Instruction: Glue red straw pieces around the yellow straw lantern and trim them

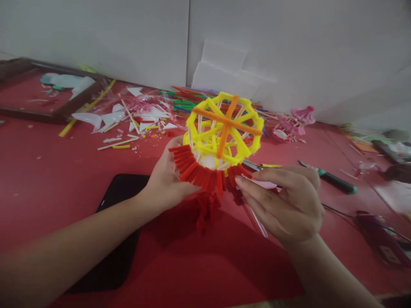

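Observation:
My left hand (165,175) is wrapped around the left side of a small craft model (226,124), keeping it tilted above the table. The model is a many-sided frame of yellow pipe cleaner with thin wooden sticks and a crossed pair of orange strips. Short red pipe-cleaner pieces (204,176) fan out along its near edge. At the right end of that row, my right hand (289,201) pinches a red pipe-cleaner piece with thumb and fingers. A pinkish strip (263,184) shows beside these fingers. Loose red pieces (207,209) lie below the model.
A black flat device (112,261) lies under my left forearm. A cutter knife (337,182) and a dark red corded device (382,239) lie right. Paper and stick scraps (141,119), a brown frame (54,115), colored pipe cleaners (184,102) and a pink model (293,124) lie behind.

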Motion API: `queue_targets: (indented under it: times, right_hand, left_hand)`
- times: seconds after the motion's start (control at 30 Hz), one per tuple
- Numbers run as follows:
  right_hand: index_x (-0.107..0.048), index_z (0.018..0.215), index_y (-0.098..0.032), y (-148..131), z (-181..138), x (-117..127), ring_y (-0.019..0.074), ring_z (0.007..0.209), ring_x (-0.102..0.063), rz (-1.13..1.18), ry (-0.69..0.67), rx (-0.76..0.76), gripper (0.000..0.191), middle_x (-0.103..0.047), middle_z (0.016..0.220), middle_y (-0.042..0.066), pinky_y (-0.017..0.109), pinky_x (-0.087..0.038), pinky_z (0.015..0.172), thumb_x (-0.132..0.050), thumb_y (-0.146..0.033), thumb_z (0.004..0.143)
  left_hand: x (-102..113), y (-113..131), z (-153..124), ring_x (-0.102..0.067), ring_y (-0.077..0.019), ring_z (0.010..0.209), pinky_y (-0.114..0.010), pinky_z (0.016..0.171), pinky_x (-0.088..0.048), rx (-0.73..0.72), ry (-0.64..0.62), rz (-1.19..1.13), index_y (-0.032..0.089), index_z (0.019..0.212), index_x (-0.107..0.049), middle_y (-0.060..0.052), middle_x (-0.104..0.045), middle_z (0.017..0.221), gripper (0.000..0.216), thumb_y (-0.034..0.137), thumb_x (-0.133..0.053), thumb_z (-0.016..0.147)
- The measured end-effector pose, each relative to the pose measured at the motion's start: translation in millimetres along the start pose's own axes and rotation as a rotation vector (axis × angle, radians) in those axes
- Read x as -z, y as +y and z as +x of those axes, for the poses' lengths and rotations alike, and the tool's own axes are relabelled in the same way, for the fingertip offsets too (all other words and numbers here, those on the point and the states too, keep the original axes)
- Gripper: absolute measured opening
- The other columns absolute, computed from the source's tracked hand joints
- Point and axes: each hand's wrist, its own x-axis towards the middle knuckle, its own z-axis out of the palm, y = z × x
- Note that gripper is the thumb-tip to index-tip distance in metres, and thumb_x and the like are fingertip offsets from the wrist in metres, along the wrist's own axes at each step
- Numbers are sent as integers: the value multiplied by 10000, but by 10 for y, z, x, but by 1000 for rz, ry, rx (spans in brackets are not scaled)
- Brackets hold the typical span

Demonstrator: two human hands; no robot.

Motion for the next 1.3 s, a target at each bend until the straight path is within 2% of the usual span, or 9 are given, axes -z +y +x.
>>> queue_targets:
  times: [0.17, 0.33, 0.47, 0.57, 0.73, 0.83, 0.97, 1.13, 1.3]
  right_hand:
    - [-774, 910, -231, 3, 10, 7, 152, 812, -650, 8, -1, -5, 154, -704, 934, 13, 341, -547, 730, -808, -93, 851]
    - [-755, 981, -226, 5, -8, -7, 156, 802, -651, 10, 4, 16, 194, -706, 938, 18, 345, -540, 729, -791, -90, 847]
    - [-728, 1076, -243, -34, -19, -21, 181, 809, -686, 11, 49, -33, 191, -704, 974, 32, 389, -558, 749, -692, -206, 892]
    - [-728, 1052, -243, -83, -6, -40, 190, 821, -688, -13, 67, -55, 160, -693, 984, 41, 392, -558, 759, -728, -280, 896]
    - [-754, 1005, -252, -121, -3, -79, 189, 811, -666, -44, 80, -73, 185, -698, 954, 35, 383, -556, 753, -822, -205, 839]
    - [-768, 995, -249, -111, -8, -73, 193, 812, -667, -40, 74, -62, 222, -698, 955, 37, 379, -557, 753, -841, -160, 805]
    - [-771, 978, -247, -99, 16, -46, 184, 787, -664, -59, 46, -43, 194, -699, 938, 37, 372, -564, 745, -839, -165, 816]
    - [-766, 982, -246, -92, 45, -51, 165, 781, -648, -70, 64, -17, 177, -694, 940, 27, 335, -574, 718, -832, -175, 835]
    - [-769, 971, -264, -98, 40, -46, 176, 767, -656, -79, 43, -22, 171, -688, 916, 25, 360, -577, 678, -832, -176, 838]
  left_hand:
    - [3, -6, -4, -783, -356, 1075, -511, 894, -690, 16, 7, -13, 284, 1137, -618, -59, -803, 1158, 665, 165, -968, 583]
    - [6, 18, 5, -768, -377, 1124, -547, 943, -673, 63, 1, 18, 275, 1159, -630, -90, -783, 1199, 645, 237, -966, 610]
    - [-1, 19, 12, -776, -379, 1089, -557, 919, -677, 73, -5, -13, 272, 1248, -625, -95, -783, 1164, 734, 285, -977, 604]
    - [6, 24, 15, -784, -359, 1070, -523, 919, -680, 89, -20, 6, 288, 1225, -638, -88, -784, 1193, 711, 253, -978, 601]
    - [30, 49, 23, -740, -417, 1170, -531, 865, -688, 56, -37, 55, 267, 1293, -607, -105, -793, 1174, 782, 314, -981, 608]
    - [35, 53, 25, -761, -410, 1123, -526, 837, -697, 38, -41, 67, 265, 1262, -606, -97, -803, 1125, 738, 316, -970, 622]
    - [39, 59, 22, -761, -397, 1123, -524, 874, -693, 49, -48, 70, 287, 1235, -607, -84, -798, 1143, 746, 321, -987, 594]
    - [35, 60, 11, -780, -381, 1063, -552, 918, -670, 60, -50, 66, 219, 1277, -593, -141, -777, 1200, 739, 306, -973, 648]
    - [31, 40, 12, -792, -373, 1008, -507, 847, -688, 21, -44, 61, 220, 1235, -595, -132, -790, 1123, 724, 317, -982, 631]
